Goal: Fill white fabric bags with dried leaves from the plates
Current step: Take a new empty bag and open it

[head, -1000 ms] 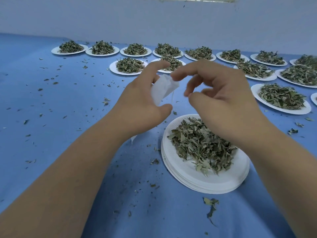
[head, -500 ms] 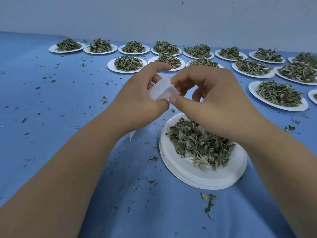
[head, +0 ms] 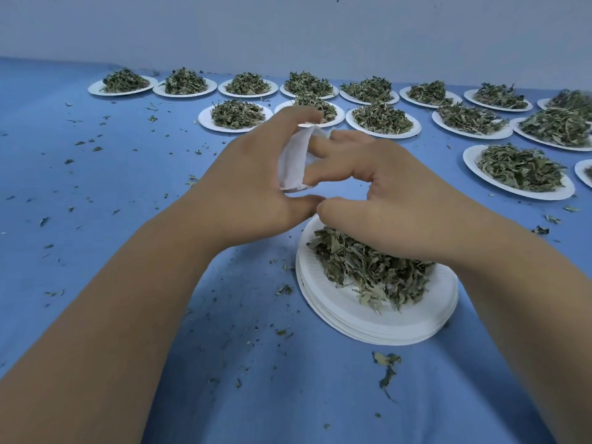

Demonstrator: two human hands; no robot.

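A small white fabric bag (head: pixel 293 161) is held upright between both hands above the blue cloth. My left hand (head: pixel 253 184) grips its left side, forefinger over the top edge. My right hand (head: pixel 384 193) has two fingers pushed into the bag's mouth, spreading it; both thumbs nearly touch below it. Just under my right hand sits a stack of white paper plates (head: pixel 362 318) carrying a heap of dried green leaves (head: pixel 368 270).
Many more white plates of dried leaves (head: pixel 237 115) stand in rows along the back and right, the nearest at right (head: pixel 519 171). Leaf crumbs litter the blue cloth (head: pixel 96 203); a loose leaf (head: pixel 386 363) lies in front of the stack. A pale wall rises behind.
My right hand went from pinching the bag's top to pushing its fingers inside the mouth. The bag turned from crumpled to stretched upright, and both hands dropped slightly toward the plate.
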